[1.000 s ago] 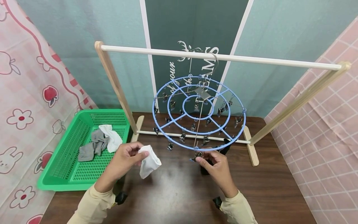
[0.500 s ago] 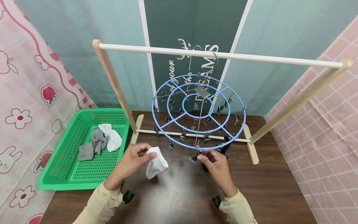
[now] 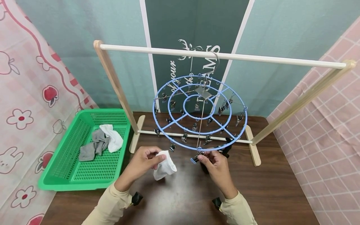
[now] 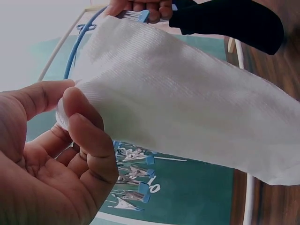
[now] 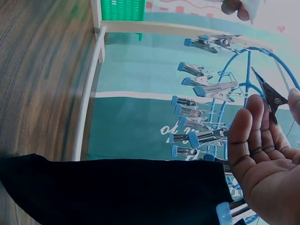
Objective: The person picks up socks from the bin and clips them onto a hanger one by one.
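A white sock point(image 3: 165, 168) hangs from my left hand point(image 3: 144, 164), pinched at its cuff between thumb and fingers. In the left wrist view the sock point(image 4: 187, 103) stretches out long, its toe end running off the right edge. My right hand point(image 3: 217, 168) pinches a metal clip point(image 3: 195, 157) at the near rim of the round blue hanger point(image 3: 206, 150). The right wrist view shows this clip point(image 5: 272, 96) between thumb and fingers. A black sock point(image 5: 117, 187) hangs from the hanger beside my right hand, partly hidden by it in the head view.
Left on the table stands a green basket point(image 3: 46, 184) with grey socks point(image 3: 97, 145) and a white sock point(image 3: 113, 140). The hanger hooks over a white rod point(image 3: 267, 59) on a wooden stand point(image 3: 112, 81). Several blue-tipped clips point(image 3: 184, 137) dangle from its rings.
My left hand has carried the white sock to the right, closer to the hanger. The right hand stays at the near rim, and the clip there has turned so its blue tip shows.
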The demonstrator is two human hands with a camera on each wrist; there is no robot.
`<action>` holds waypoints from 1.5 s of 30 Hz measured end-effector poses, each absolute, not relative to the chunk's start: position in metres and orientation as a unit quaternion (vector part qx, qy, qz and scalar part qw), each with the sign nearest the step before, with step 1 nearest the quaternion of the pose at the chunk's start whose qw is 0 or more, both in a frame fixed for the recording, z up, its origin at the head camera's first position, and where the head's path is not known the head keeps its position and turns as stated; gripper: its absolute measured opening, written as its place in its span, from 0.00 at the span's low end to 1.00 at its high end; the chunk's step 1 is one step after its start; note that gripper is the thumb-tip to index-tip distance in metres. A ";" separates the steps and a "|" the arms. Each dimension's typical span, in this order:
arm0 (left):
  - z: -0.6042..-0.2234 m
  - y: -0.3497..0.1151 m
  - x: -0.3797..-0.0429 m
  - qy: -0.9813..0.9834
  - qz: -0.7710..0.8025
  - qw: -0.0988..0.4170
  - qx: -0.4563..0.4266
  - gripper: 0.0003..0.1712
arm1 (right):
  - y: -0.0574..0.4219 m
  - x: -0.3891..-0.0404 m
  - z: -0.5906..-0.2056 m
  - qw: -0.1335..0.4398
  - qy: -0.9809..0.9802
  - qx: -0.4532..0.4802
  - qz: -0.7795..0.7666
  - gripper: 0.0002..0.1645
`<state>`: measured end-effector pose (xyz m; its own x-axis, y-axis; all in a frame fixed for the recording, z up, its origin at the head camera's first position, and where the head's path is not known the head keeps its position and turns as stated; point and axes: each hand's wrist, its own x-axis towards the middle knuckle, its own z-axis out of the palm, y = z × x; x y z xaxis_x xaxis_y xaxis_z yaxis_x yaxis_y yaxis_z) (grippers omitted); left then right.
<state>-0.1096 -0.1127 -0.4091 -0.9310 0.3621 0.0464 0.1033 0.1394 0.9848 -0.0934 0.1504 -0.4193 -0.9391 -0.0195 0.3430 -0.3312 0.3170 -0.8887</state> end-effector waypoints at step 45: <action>-0.420 -0.059 -0.116 0.807 0.560 0.065 0.176 0.04 | 0.149 -0.101 -0.433 0.147 -0.714 0.134 0.671 0.04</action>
<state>-0.1163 -0.0586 -0.4202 -0.9297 0.3568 0.0914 0.2108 0.3118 0.9265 -0.1013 0.1488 -0.4331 -0.9209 0.0072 0.3898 -0.3886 0.0626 -0.9193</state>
